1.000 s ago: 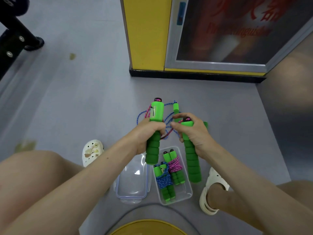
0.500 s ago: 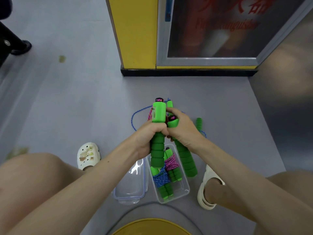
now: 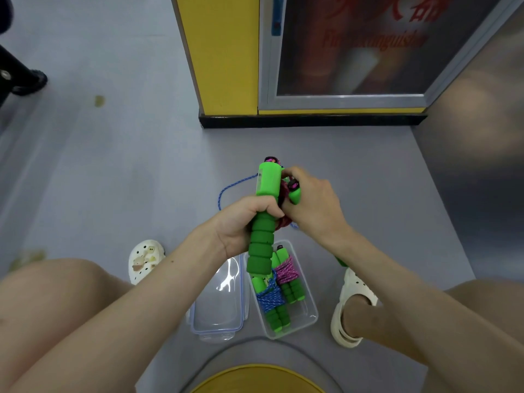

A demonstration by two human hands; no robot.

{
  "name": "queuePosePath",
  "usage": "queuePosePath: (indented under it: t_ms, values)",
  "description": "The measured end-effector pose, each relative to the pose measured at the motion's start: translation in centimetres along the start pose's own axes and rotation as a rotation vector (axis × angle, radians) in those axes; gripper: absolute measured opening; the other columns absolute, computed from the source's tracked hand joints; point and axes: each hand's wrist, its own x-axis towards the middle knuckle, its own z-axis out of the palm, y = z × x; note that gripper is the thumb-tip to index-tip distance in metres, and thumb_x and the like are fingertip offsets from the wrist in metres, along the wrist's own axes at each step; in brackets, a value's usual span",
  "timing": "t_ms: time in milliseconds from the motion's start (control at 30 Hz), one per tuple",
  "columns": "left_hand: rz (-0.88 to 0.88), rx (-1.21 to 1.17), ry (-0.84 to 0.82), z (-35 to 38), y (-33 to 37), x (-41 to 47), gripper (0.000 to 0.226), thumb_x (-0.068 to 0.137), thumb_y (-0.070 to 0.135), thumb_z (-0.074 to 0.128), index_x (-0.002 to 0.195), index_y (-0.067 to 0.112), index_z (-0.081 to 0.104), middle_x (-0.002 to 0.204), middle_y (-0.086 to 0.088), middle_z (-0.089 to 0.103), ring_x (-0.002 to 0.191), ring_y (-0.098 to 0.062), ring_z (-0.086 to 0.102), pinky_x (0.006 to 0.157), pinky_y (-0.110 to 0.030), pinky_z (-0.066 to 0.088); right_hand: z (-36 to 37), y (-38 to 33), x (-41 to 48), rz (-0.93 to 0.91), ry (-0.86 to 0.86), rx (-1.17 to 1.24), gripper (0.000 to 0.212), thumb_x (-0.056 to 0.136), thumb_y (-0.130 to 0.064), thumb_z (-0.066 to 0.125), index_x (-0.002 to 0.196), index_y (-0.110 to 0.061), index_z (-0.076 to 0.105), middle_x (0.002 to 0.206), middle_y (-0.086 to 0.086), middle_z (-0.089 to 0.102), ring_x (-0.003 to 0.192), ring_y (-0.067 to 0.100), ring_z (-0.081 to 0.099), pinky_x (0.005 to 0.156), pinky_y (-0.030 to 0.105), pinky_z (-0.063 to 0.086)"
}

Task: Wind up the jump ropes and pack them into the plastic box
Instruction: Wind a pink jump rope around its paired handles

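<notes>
Your left hand [image 3: 241,225] is clenched round one green handle [image 3: 262,245], held upright over the box [image 3: 309,314]. Your right hand [image 3: 312,205], touching it, pinches the second handle [image 3: 295,194] and the red cord [image 3: 285,222]. Press both handles parallel, then wrap tight, even turns near their tops.

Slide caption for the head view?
Left hand and right hand hold green jump-rope handles above a plastic box containing two wound ropes.

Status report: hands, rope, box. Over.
Left hand grips one handle, right hand the other handle; pink rope bunched between. Box open, two wound ropes inside. Blue rope loose on floor.
</notes>
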Motion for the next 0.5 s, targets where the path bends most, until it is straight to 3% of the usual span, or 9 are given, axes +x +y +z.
queuePosePath:
  t_ms: [100, 200, 300, 433, 500]
  values:
    - [-0.016, 0.014, -0.027, -0.2, 0.2, -0.1, 0.033, 0.055, 0.002, 0.056, 0.088, 0.007, 0.059, 0.083, -0.008, 0.056, 0.067, -0.015, 0.055, 0.072, -0.023, 0.046, 0.1, -0.2, -0.1, -0.004, 0.007, -0.019, 0.044, 0.074, -0.011, 0.064, 0.115, -0.024, 0.056, 0.103, 0.001, 0.068, 0.095, 0.027, 0.059, 0.070, 0.035, 0.047]
    - [-0.042, 0.003, -0.140, -1.2, 1.3, -0.8, 0.059, 0.052, 0.001, 0.060, 0.110, 0.002, 0.062, 0.115, -0.014, 0.065, 0.100, -0.023, 0.065, 0.092, -0.026, 0.050, -0.5, 1.6, 1.0, 0.044, 0.051, -0.167, 0.042, 0.077, -0.011, 0.063, 0.117, -0.022, 0.056, 0.107, 0.006, 0.068, 0.097, 0.031, 0.061, 0.076, 0.037, 0.050]
    - [-0.094, 0.052, -0.334, -2.7, 3.0, -2.3, 0.058, 0.064, 0.001, 0.053, 0.122, -0.002, 0.060, 0.129, -0.018, 0.059, 0.122, -0.029, 0.056, 0.103, -0.037, 0.042, -2.3, 4.0, 2.1, 0.218, 0.147, -0.046, 0.046, 0.071, -0.005, 0.065, 0.115, -0.017, 0.062, 0.110, 0.006, 0.067, 0.105, 0.026, 0.060, 0.087, 0.030, 0.044]
    - [-0.161, 0.148, -0.115, -3.4, 2.8, -2.7, 0.057, 0.067, -0.003, 0.056, 0.124, 0.001, 0.054, 0.116, -0.018, 0.067, 0.101, -0.029, 0.068, 0.076, -0.038, 0.057, -0.9, 2.6, 0.5, 0.185, -0.066, -0.011, 0.044, 0.069, -0.001, 0.067, 0.111, -0.015, 0.064, 0.102, -0.001, 0.061, 0.091, 0.013, 0.053, 0.080, 0.019, 0.039]
    - [-0.202, 0.152, -0.040, -3.0, 2.4, -2.7, 0.052, 0.071, -0.002, 0.057, 0.122, 0.004, 0.052, 0.105, -0.019, 0.070, 0.083, -0.026, 0.072, 0.061, -0.031, 0.059, 0.3, 2.5, 0.5, 0.223, -0.153, 0.030, 0.043, 0.069, -0.001, 0.069, 0.109, -0.018, 0.063, 0.102, -0.001, 0.058, 0.086, 0.014, 0.054, 0.074, 0.024, 0.048]
